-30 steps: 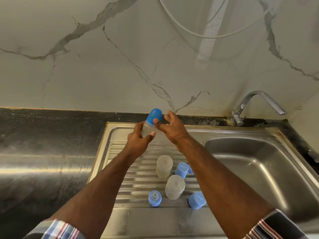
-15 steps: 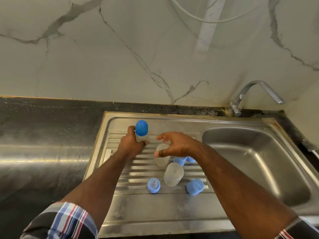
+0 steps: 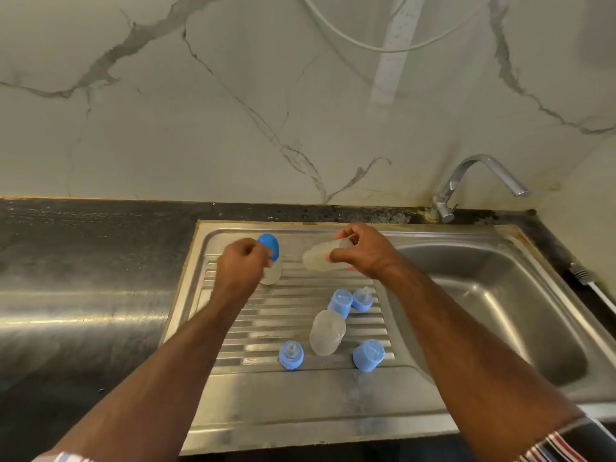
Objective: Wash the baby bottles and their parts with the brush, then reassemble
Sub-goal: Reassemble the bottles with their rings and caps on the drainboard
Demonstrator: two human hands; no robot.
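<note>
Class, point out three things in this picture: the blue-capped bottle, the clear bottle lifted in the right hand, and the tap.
Blue-capped bottle (image 3: 268, 245): head view, on its blue cap.
Clear bottle in the right hand (image 3: 316, 260): head view, on its body left of the fingers.
Tap (image 3: 480, 161): head view, on the spout's bend.

Blue cap (image 3: 268, 244), clear bottle (image 3: 321, 260), grey-veined marble wall (image 3: 233, 111).
</note>
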